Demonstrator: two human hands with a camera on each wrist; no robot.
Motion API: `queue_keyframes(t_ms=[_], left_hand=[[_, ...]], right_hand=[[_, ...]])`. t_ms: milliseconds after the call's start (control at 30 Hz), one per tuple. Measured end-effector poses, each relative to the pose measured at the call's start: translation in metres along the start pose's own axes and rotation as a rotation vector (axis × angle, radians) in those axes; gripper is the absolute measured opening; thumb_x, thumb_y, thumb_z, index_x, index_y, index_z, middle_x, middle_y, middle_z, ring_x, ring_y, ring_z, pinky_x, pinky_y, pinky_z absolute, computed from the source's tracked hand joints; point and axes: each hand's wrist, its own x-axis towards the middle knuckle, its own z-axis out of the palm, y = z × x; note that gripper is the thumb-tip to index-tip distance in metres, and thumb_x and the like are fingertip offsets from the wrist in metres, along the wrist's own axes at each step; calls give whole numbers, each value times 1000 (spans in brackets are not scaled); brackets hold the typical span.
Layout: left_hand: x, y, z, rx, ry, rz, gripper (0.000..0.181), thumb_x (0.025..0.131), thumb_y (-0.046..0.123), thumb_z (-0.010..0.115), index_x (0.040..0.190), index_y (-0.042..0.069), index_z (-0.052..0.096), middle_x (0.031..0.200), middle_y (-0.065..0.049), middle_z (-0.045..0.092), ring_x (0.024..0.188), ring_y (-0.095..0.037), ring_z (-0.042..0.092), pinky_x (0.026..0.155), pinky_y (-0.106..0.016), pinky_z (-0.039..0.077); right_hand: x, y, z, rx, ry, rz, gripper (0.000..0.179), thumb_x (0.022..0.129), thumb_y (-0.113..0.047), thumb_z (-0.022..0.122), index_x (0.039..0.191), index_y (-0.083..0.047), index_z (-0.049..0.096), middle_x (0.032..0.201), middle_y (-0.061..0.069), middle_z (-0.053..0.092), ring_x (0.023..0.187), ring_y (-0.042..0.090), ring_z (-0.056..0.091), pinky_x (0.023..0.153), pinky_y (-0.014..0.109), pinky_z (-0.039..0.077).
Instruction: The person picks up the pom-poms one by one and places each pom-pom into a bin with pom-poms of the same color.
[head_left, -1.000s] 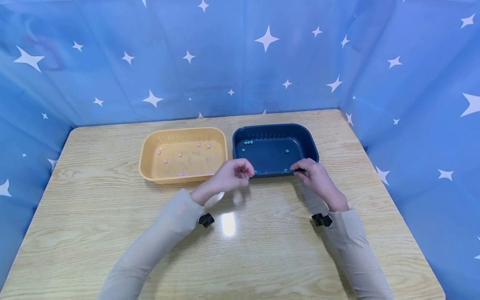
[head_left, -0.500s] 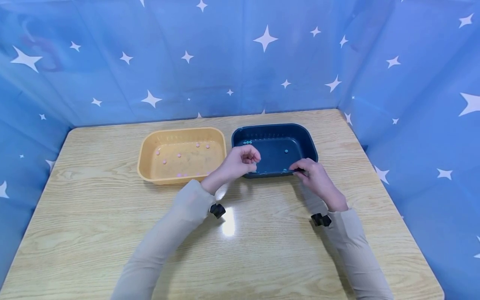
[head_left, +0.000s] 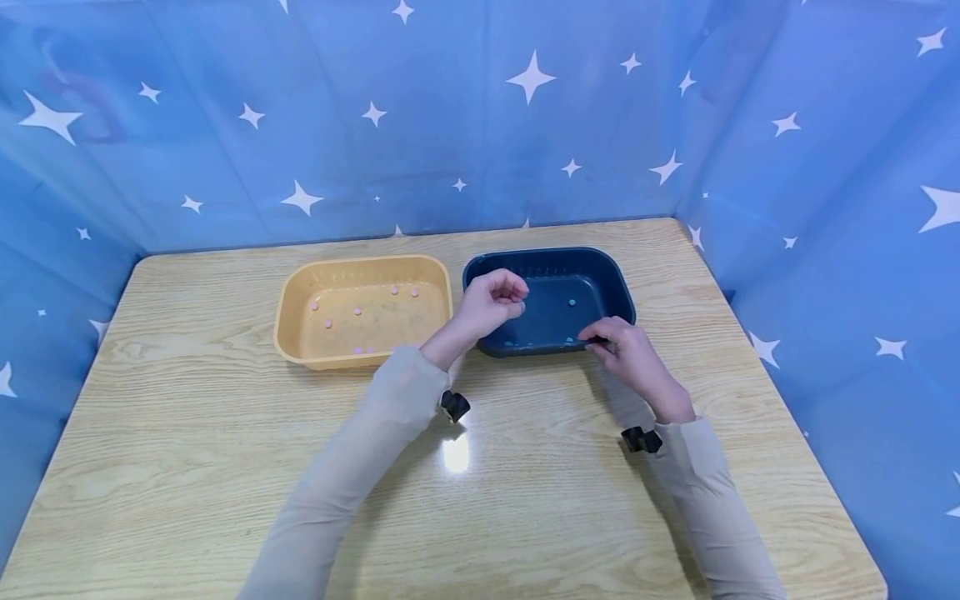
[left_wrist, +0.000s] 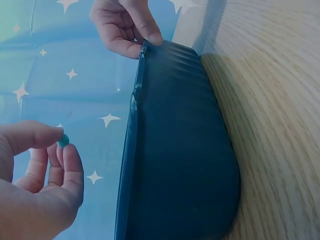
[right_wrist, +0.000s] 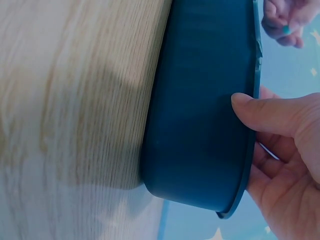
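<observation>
My left hand [head_left: 486, 307] is raised over the left part of the dark blue tray [head_left: 555, 250]. In the left wrist view its thumb and a fingertip pinch a small teal bead [left_wrist: 63, 140], above the level of the rim. My right hand [head_left: 628, 354] grips the tray's near rim toward the right, its thumb [right_wrist: 245, 106] on the outer wall and its other fingers on the inner side. Inside the tray lie several teal beads, such as one bead [head_left: 572, 302] near the middle; those at the back left are hidden behind my left hand.
A yellow tray [head_left: 288, 350] with several pink beads [head_left: 357, 311] stands to the left of the dark one. Both rest on a wood-grain table [head_left: 187, 417]. A blue curtain [head_left: 420, 150] with white stars encloses the back and sides.
My left hand has moved forward and to the right with the teal bead, from the tray's near left corner to over its left part. My right hand has stayed on the rim.
</observation>
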Motion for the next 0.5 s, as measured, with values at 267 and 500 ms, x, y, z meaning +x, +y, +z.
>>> queue_keyframes(t_ms=[267, 500], left_hand=[[13, -4, 7, 57, 38, -27, 19, 86, -4, 60, 105, -5, 59, 108, -22, 59, 89, -21, 55, 81, -24, 49], [18, -7, 14, 131, 62, -37, 20, 85, -6, 61, 104, -2, 60, 104, -15, 62, 89, -21, 57, 78, -23, 50]], right_hand=[[0, 0, 0, 3, 1, -2, 21, 72, 16, 69, 85, -1, 68, 85, 10, 68, 81, 25, 61, 63, 38, 50], [0, 1, 0, 4, -7, 8, 21, 73, 16, 68, 86, -1, 68, 86, 10, 68, 81, 25, 61, 63, 38, 50]])
